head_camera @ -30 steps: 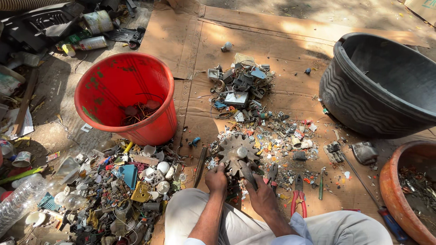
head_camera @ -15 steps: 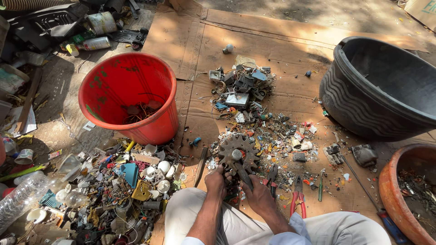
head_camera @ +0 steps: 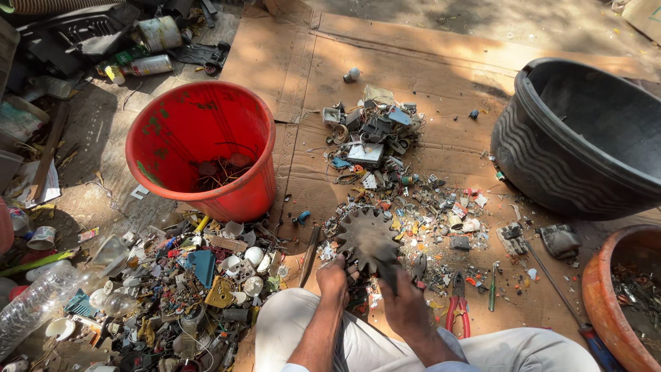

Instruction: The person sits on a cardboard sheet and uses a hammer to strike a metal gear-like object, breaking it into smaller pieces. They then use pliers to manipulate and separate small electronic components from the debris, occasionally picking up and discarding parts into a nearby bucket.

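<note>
A dark, round toothed metal gear stands tilted just above the cardboard in front of my knees. My left hand grips its lower left edge. My right hand holds its lower right edge, fingers curled around the rim. Small bits of broken electronics and plastic lie scattered around and beyond the gear. A heap of dismantled parts sits farther out on the cardboard.
A red bucket with wires inside stands at the left. A large black tub is at the right, an orange bowl at the lower right. Red-handled pliers, a screwdriver and mixed scrap lie near my legs.
Both hands lifted the gear off the scrap and tipped it upright, so its toothed face now shows more fully. The view shifted slightly.
</note>
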